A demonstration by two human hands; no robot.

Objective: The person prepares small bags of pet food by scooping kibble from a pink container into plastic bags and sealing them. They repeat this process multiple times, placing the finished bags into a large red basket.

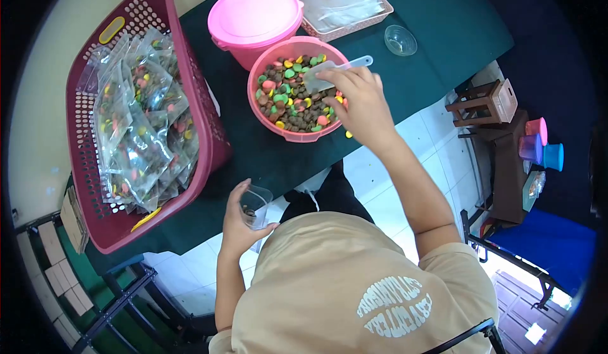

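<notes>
My left hand (233, 224) is wrapped around a clear plastic cup (258, 197) close to my body, below the table edge; a few brown pieces lie at its bottom. My right hand (362, 103) reaches over a round pink tub (254, 110) and grips a translucent scoop (314, 80), its pale handle sticking out behind the fingers. Small round candies (286, 103) in brown, green, yellow and pink fill much of the tub. The scoop's blade is over the candies, and my fingers partly cover it.
A maroon basket (201, 119) of filled clear bags (136, 132) stands left. Behind the tub are a lidded pink container (253, 15), a tray (329, 34) of plastic bags and a small glass bowl (400, 40). A wooden stool (484, 103) stands at right.
</notes>
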